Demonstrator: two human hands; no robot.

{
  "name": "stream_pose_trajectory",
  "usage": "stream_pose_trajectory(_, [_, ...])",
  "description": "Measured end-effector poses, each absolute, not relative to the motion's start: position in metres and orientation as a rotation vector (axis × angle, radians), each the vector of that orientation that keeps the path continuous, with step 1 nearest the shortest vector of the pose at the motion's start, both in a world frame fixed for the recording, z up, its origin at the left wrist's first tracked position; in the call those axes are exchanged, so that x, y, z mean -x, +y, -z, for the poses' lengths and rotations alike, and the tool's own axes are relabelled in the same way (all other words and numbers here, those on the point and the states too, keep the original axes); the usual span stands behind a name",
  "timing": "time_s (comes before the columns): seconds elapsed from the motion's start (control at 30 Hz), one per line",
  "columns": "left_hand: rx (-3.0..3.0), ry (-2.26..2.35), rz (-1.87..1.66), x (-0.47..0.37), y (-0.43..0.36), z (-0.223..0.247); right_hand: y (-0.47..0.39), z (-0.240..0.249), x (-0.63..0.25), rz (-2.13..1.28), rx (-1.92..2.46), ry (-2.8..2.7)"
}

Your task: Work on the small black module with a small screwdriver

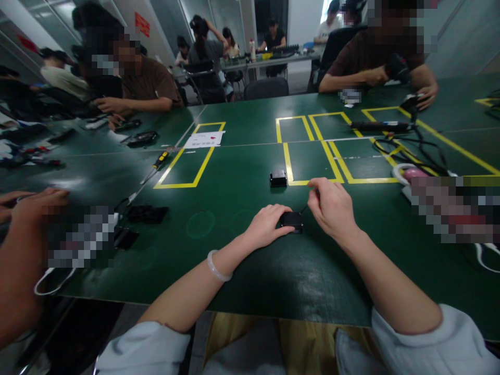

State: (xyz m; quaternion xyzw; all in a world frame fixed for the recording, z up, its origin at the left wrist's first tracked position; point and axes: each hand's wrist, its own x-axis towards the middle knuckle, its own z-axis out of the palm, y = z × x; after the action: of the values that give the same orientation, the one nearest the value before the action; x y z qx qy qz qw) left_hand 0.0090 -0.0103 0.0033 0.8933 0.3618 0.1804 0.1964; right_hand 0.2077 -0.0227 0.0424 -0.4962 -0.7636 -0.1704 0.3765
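Note:
On the green table lies a small black box [292,222]. My left hand [269,224] grips its left side, thumb along the near edge and fingers over the far edge. My right hand [332,205] is closed just right of the box, fingers pinched on a thin dark tool whose tip reaches the box's upper right corner; most of the tool is hidden by the fingers. A second black box [278,178] sits a little beyond, beside a yellow tape outline.
Yellow tape rectangles [311,183] mark the green table [242,281]. A yellow-handled screwdriver [161,159], a paper sheet [204,140] and black parts [146,214] lie left. Cables and a black rod-shaped tool [380,126] lie right. A co-worker's arm [23,250] reaches in at left.

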Motion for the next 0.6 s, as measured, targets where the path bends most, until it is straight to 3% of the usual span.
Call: stream_pose_trajectory(0.6, [-2.511, 1.018, -0.514, -0.0085, -0.0097, -0.0006, -0.0235, -0.0396, -0.2079, 0.353, 1.295, -1.899])
